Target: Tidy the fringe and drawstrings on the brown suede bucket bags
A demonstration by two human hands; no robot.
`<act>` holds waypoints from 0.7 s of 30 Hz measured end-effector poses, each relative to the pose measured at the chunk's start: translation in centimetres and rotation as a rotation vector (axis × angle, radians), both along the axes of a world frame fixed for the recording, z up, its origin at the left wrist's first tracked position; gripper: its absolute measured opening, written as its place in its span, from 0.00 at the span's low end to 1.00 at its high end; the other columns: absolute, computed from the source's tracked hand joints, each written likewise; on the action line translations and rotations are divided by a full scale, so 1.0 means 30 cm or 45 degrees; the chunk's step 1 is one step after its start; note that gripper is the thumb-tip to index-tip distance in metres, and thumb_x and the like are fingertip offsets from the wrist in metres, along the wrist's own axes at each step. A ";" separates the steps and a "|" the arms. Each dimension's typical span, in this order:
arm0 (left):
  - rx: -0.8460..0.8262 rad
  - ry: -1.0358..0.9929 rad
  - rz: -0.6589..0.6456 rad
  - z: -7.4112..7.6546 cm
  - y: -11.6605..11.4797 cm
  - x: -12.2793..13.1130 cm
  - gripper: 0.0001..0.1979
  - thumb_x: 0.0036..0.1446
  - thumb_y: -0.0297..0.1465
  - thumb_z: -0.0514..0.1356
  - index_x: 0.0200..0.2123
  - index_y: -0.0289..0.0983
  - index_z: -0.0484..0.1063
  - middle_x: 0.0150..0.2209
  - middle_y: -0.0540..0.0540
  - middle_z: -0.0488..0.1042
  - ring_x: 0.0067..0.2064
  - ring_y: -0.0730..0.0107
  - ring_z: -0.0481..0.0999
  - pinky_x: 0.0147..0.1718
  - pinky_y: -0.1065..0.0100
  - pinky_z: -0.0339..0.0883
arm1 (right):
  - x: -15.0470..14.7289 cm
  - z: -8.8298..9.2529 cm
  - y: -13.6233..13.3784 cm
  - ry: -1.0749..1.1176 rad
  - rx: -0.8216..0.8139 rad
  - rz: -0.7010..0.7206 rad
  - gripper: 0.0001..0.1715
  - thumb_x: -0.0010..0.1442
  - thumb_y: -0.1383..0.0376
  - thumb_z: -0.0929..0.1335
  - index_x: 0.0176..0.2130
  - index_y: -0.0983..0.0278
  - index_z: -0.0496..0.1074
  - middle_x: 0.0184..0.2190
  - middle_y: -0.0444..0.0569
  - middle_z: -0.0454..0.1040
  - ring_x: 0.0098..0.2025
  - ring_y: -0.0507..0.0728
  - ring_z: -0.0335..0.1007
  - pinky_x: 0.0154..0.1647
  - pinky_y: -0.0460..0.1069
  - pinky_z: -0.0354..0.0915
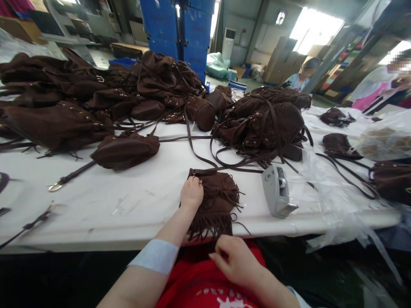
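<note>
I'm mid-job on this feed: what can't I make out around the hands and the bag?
All in the head view:
- Right hand: curled fingers hide whatever it may hold.
- Fringed bag: underside hidden against the white table; left hand covers part of its side.
- Brown bag at the right: cut off by the picture edge.
- Red shirt: lettering too blurred to read.

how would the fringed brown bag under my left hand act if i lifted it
The fringed brown bag would probably sag, since its soft-looking body lies low on the table. Its fringe would likely swing, being loose, thin strands.
</note>
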State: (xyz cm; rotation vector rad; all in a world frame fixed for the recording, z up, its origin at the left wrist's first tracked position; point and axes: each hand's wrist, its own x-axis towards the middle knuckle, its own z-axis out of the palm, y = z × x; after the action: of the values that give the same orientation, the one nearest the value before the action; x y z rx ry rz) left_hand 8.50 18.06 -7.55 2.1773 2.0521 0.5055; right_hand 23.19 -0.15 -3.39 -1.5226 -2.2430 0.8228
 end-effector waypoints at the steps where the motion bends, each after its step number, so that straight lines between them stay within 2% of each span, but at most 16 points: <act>1: -0.004 -0.007 -0.002 -0.001 0.000 0.000 0.14 0.64 0.31 0.47 0.39 0.36 0.72 0.39 0.41 0.73 0.43 0.60 0.73 0.42 0.62 0.65 | 0.039 0.003 -0.013 0.046 -0.048 -0.059 0.14 0.59 0.63 0.67 0.25 0.65 0.64 0.24 0.42 0.68 0.28 0.50 0.60 0.29 0.46 0.52; 6: -0.017 -0.031 -0.010 -0.006 0.002 0.000 0.14 0.65 0.30 0.46 0.39 0.36 0.71 0.40 0.40 0.72 0.44 0.58 0.72 0.43 0.61 0.65 | 0.227 0.062 -0.075 0.289 -0.383 -0.041 0.20 0.61 0.57 0.66 0.23 0.65 0.65 0.19 0.41 0.64 0.23 0.48 0.57 0.25 0.44 0.52; 9: -0.004 -0.030 -0.036 -0.003 0.001 0.001 0.14 0.65 0.30 0.46 0.39 0.36 0.71 0.40 0.40 0.72 0.44 0.58 0.72 0.45 0.61 0.64 | 0.263 0.112 -0.031 0.321 -0.240 -0.130 0.15 0.61 0.59 0.66 0.27 0.64 0.68 0.23 0.43 0.68 0.27 0.50 0.62 0.30 0.45 0.58; 12: 0.019 -0.007 -0.109 0.013 -0.004 0.001 0.14 0.65 0.30 0.46 0.39 0.35 0.71 0.41 0.39 0.72 0.45 0.58 0.72 0.46 0.61 0.64 | 0.230 0.135 0.138 0.316 0.096 -0.152 0.07 0.62 0.64 0.64 0.35 0.63 0.71 0.34 0.48 0.74 0.38 0.54 0.69 0.42 0.48 0.63; 15: 0.043 0.044 -0.269 0.040 -0.022 -0.005 0.12 0.64 0.29 0.48 0.38 0.37 0.71 0.41 0.41 0.73 0.46 0.60 0.71 0.49 0.62 0.63 | 0.164 0.106 0.379 0.246 0.321 -0.133 0.09 0.63 0.67 0.63 0.41 0.63 0.72 0.41 0.49 0.74 0.46 0.54 0.68 0.51 0.50 0.62; 18: 0.060 0.110 -0.477 0.068 -0.061 -0.023 0.11 0.65 0.31 0.50 0.41 0.40 0.72 0.42 0.45 0.73 0.46 0.64 0.70 0.49 0.65 0.62 | 0.102 0.035 0.578 0.017 0.342 -0.141 0.17 0.58 0.64 0.69 0.48 0.64 0.71 0.48 0.52 0.71 0.52 0.56 0.65 0.56 0.51 0.58; 21: 0.035 0.206 -0.633 0.096 -0.120 -0.035 0.12 0.65 0.32 0.48 0.41 0.40 0.72 0.41 0.45 0.73 0.45 0.64 0.70 0.47 0.64 0.63 | 0.061 -0.041 0.674 -0.188 0.247 -0.194 0.30 0.52 0.52 0.73 0.50 0.64 0.70 0.48 0.54 0.70 0.53 0.58 0.64 0.56 0.53 0.58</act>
State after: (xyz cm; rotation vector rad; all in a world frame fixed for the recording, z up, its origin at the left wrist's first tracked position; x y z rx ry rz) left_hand 7.47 14.46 -4.65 2.6906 1.4756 0.3070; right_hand 25.03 20.07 -4.62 -1.6816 -2.1991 0.4488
